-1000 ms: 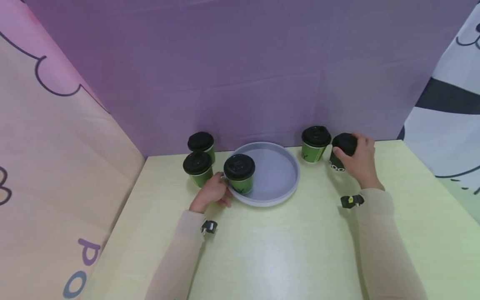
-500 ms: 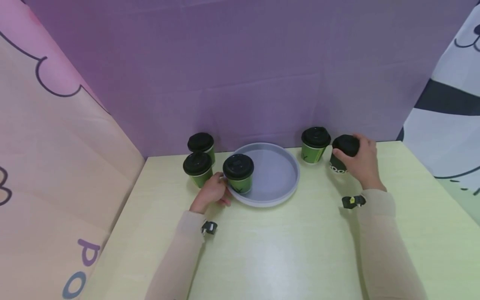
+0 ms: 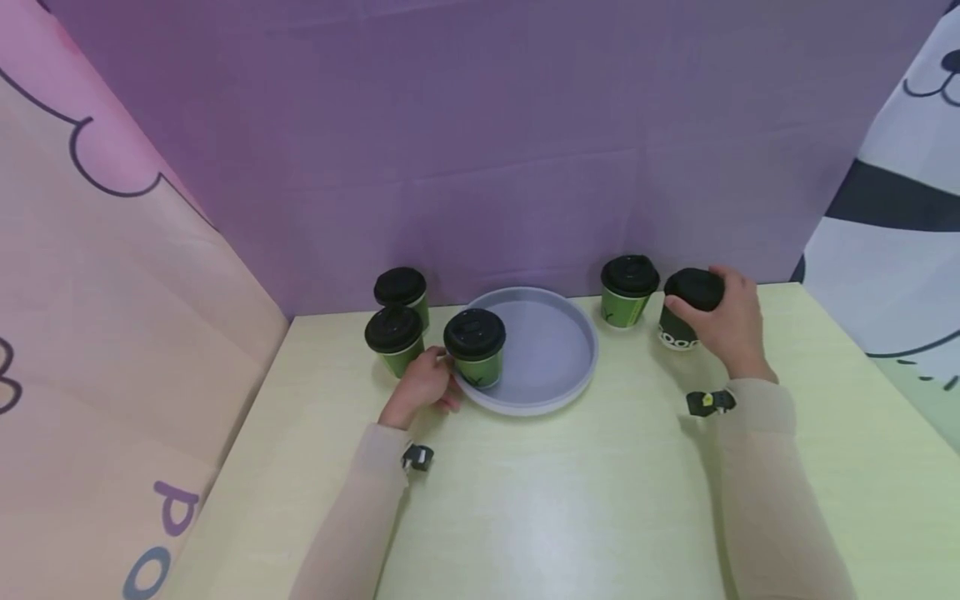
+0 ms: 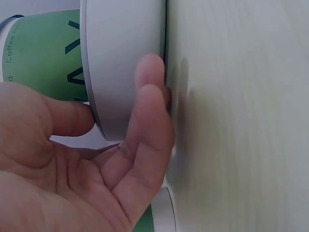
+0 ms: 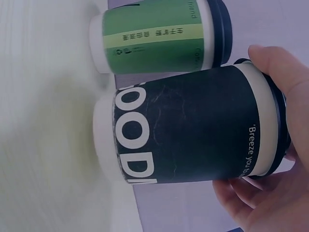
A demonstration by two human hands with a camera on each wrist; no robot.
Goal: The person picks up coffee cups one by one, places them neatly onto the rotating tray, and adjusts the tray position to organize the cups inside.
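Note:
My left hand (image 3: 423, 379) grips the near-left edge of a round grey tray (image 3: 551, 346). In the left wrist view its thumb lies at the rim and its fingers (image 4: 147, 130) bend against the outer wall. One green paper coffee cup (image 3: 480, 369) with a black lid stands on the tray's left side. At the right, my right hand (image 3: 731, 325) holds a black paper coffee cup (image 5: 198, 128) around its lid, thumb on one side and fingers on the other. That cup is nearly upright, its white base close over the table.
Another lidded green cup (image 3: 624, 307) stands just left of the black one, near the purple backdrop (image 3: 480, 167). Two more, a front green cup (image 3: 397, 357) and a rear green cup (image 3: 418, 310), stand left of the tray. Printed cloth (image 3: 112, 333) borders the table's left side.
The black cup and right hand have shifted very slightly to the right. The left hand, tray and other cups keep their places, with only a small drift of the view.

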